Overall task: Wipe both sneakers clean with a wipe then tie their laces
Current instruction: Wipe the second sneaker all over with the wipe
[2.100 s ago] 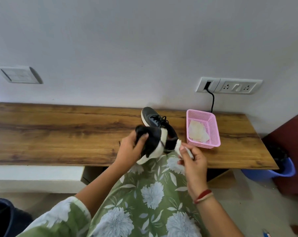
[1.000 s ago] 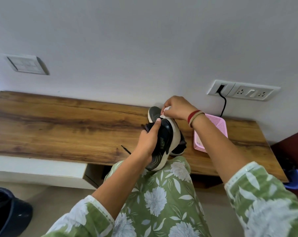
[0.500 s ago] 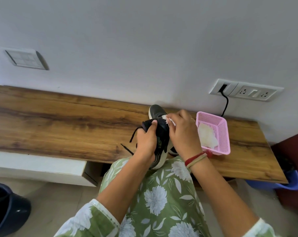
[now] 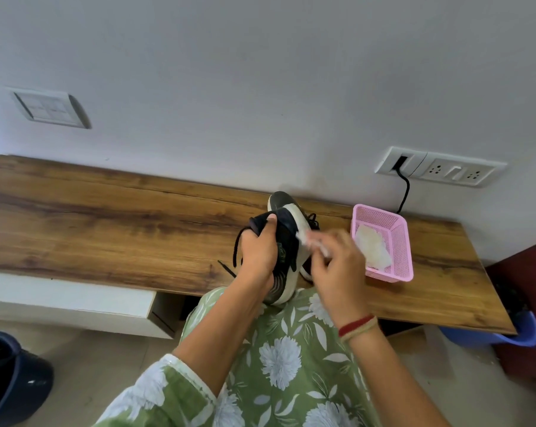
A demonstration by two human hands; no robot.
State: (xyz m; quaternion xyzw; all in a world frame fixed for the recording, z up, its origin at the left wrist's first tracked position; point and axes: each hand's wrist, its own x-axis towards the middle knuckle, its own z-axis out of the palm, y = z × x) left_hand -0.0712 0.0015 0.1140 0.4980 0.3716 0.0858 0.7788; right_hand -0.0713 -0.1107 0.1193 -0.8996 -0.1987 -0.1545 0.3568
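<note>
The left hand (image 4: 259,251) grips the dark sneaker (image 4: 286,234) upright at the front edge of the desk (image 4: 122,217), toe up and heel on the lap. The right hand (image 4: 337,269), motion-blurred, pinches the wipe (image 4: 305,238). Half a second ago it covered the toe; it has since slid right, off the white sole. The second sneaker (image 4: 279,200) rests behind by the desk's rear edge, left of the pink basket (image 4: 400,248).
</note>
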